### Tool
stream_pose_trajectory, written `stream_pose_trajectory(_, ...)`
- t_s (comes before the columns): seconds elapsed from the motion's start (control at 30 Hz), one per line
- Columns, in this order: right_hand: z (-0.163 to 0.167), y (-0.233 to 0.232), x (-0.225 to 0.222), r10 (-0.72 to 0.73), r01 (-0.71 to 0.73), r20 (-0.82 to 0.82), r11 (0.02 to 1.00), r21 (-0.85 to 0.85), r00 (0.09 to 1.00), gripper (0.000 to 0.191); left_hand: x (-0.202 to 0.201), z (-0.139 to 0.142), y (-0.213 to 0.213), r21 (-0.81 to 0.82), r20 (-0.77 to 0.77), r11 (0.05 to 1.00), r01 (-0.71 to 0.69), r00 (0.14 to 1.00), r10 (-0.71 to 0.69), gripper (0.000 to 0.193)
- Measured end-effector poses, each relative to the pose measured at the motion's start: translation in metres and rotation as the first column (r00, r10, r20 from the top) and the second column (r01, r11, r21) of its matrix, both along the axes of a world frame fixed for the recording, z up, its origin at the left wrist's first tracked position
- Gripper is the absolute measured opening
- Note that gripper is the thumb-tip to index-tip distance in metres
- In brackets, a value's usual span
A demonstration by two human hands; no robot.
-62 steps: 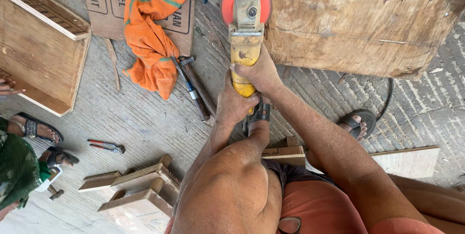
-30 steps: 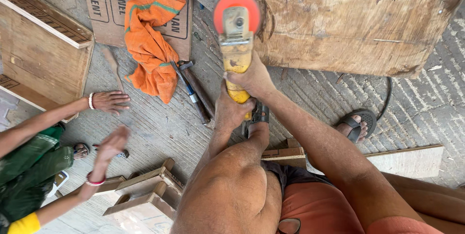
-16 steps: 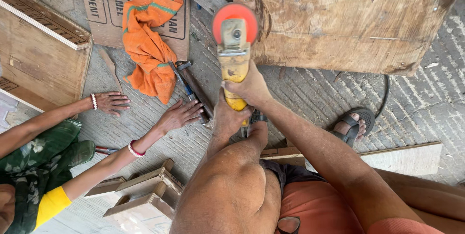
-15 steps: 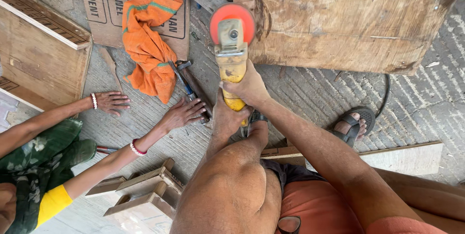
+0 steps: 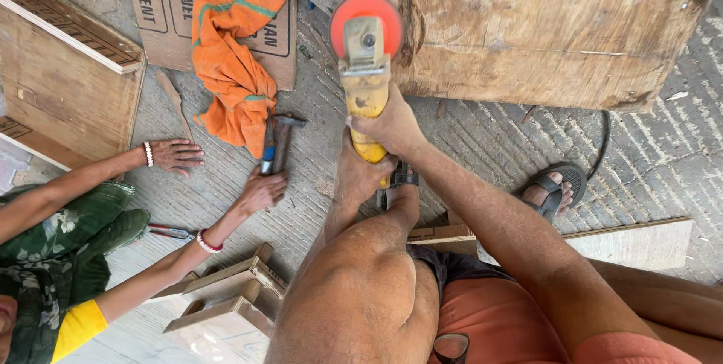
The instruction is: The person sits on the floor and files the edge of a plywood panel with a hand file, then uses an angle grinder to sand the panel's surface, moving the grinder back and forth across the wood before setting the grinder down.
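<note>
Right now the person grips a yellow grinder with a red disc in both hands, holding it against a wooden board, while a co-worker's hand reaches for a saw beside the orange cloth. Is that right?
Not quite. In the head view the co-worker's hand reaches for a hammer, not a saw, beside the orange cloth. The rest stands: the left hand and right hand grip the yellow grinder, red disc against the wooden board.

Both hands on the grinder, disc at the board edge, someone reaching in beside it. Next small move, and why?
Probably hold the grinder steady before pressing on. Right hand and left hand grip its yellow body, the orange disc meets the wooden board, and another person's hand grasps a hammer close by.
</note>
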State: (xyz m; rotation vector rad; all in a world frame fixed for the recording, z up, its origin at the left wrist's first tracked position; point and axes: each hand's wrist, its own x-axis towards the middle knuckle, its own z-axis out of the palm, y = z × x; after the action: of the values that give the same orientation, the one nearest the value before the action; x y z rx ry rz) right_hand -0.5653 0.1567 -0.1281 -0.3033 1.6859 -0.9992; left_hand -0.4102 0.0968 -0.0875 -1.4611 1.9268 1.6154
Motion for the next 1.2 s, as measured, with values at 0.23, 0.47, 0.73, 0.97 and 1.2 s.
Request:
stream_pose_trajectory(0.23, 0.002, 0.007, -0.021, -0.09, 0.101, 0.148, 0.992, -0.071, 0.985, 0.07, -0.049, -0.005, 0.032, 0.098, 0.143, 0.991, -0.09, 0.987, 0.076, 0.104)
stream_pose_trajectory(0.47, -0.006, 0.008, -0.01, -0.025, 0.031, 0.087, 0.997, -0.069, 0.996, 0.073, -0.042, -0.006, 0.035, 0.095, 0.055, 0.986, -0.135, 0.99, 0.13, 0.098)
stream_pose_trajectory(0.73, -0.005, 0.01, -0.01, -0.019, 0.019, -0.016, 1.0, 0.0, 1.0, 0.078, -0.04, -0.006, 0.035, 0.094, 0.102, 0.99, -0.101, 0.991, 0.091, 0.097)
stream_pose_trajectory(0.97, -0.008, -0.027, -0.031, -0.002, 0.008, 0.081, 0.997, -0.075, 0.997, 0.073, -0.057, -0.008, 0.006, 0.044, 0.11, 0.993, -0.114, 0.988, 0.109, 0.099)
stream_pose_trajectory(1.2, -0.005, -0.033, -0.042, 0.014, -0.011, 0.035, 0.997, -0.07, 0.999, 0.076, -0.065, -0.016, 0.001, 0.018, 0.022, 0.994, -0.106, 0.994, 0.106, 0.104)
